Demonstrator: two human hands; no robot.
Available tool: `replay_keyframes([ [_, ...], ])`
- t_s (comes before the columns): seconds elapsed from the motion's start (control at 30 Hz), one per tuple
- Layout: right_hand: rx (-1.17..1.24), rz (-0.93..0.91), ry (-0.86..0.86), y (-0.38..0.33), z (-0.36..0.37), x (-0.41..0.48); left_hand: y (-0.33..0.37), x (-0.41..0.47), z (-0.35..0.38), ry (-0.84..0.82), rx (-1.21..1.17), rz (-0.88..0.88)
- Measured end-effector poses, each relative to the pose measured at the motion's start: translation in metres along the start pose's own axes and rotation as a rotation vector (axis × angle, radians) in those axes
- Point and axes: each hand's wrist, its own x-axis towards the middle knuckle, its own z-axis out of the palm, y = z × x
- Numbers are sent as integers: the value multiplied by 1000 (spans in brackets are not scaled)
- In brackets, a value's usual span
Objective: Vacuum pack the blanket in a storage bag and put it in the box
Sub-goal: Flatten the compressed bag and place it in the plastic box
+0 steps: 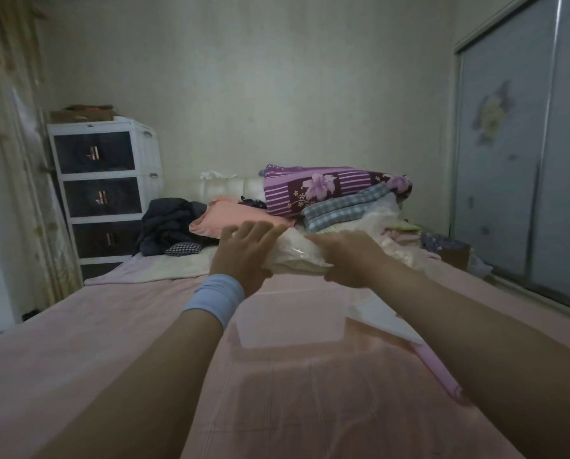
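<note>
Blanket (297, 264) in storage bag (293, 329), left hand (244, 255) touching, right hand (346, 258) holding

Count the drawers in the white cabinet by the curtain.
4, stacked: top drawer, second drawer, third drawer, and a fourth drawer partly hidden behind the bed.

Both arms reach straight out ahead, bare forearms wide apart near the body and closing in toward the hands. The left hand (247, 253) is flat, fingers straight and fanned, palm pressed to the left end of the white folded blanket (297, 260). A pale blue wristband (214, 298) wraps the left wrist. The right hand (346, 256) grips the right end, fingers curled over the top, thumb tucked beneath, wrist bare.
</note>
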Motion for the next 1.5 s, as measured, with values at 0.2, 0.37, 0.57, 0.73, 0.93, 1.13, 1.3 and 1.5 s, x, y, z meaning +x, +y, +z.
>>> replay_keyframes([
  [0.2, -162, -48, 110, 12, 41, 64, -31, 24, 52, -180, -51, -73],
  [0.37, -229, -42, 108, 4, 109, 117, -60, 36, 128, -276, -29, -136],
  [0.57, -145, -66, -75, 2, 215, 166, -90, 34, 223, -514, -17, -99],
  [0.73, 54, -87, -289, 21, 233, 187, -93, 59, 244, -805, -278, -212],
  [0.93, 113, -101, -486, 30, 199, 199, -94, 85, 224, -1082, -433, -294],
  [1.13, 401, 23, -950, 42, 157, 219, -107, 121, 208, -1485, -518, -299],
  [1.3, 297, -34, -699, 50, 136, 254, -109, 156, 199, -1735, -401, -231],
  [1.5, -28, -59, -620, 71, 149, 268, -100, 158, 230, -1430, -308, -264],
])
